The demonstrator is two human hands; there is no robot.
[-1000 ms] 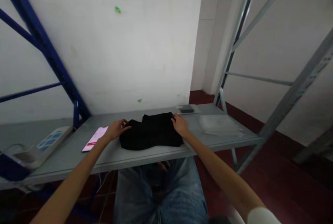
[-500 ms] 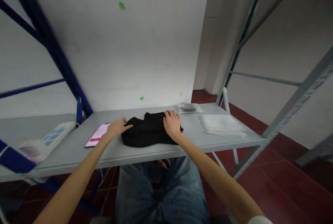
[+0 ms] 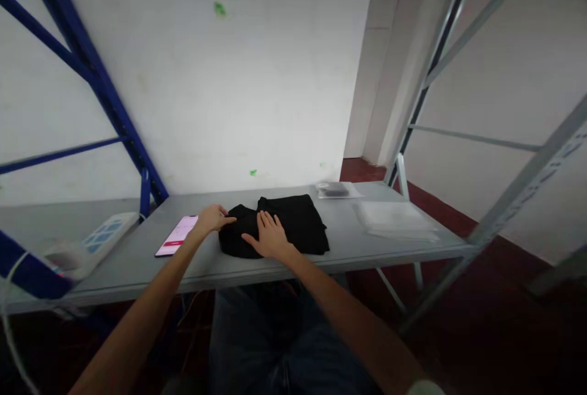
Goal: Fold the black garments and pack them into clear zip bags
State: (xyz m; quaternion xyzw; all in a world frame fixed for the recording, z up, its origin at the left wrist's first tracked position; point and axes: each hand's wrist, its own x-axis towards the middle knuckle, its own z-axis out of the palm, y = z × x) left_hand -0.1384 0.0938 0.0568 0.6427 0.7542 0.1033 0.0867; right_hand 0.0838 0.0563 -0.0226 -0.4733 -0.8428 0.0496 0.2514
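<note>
A black cloth [image 3: 300, 224], partly folded, lies on the grey table near its front edge. My left hand [image 3: 211, 219] is at the cloth's left end, thumb and fingertips meeting its upper left edge; the fingers look closed on the fabric. Spread flat over the middle of the cloth is my right hand [image 3: 270, 236], palm down, thumb pointing left. Just left of my left hand, a phone [image 3: 177, 236] with a lit pink screen lies face up.
Clear plastic bags [image 3: 397, 221] are stacked on the table's right part. A small bag with a dark item [image 3: 334, 189] sits at the back. A white power strip [image 3: 104, 239] is at the left. Blue and grey metal frames flank the table [image 3: 348, 239].
My right hand has moved left from the cloth's right end to its middle, uncovering the right part. My left hand has stayed at the left end. The view has shifted slightly.
</note>
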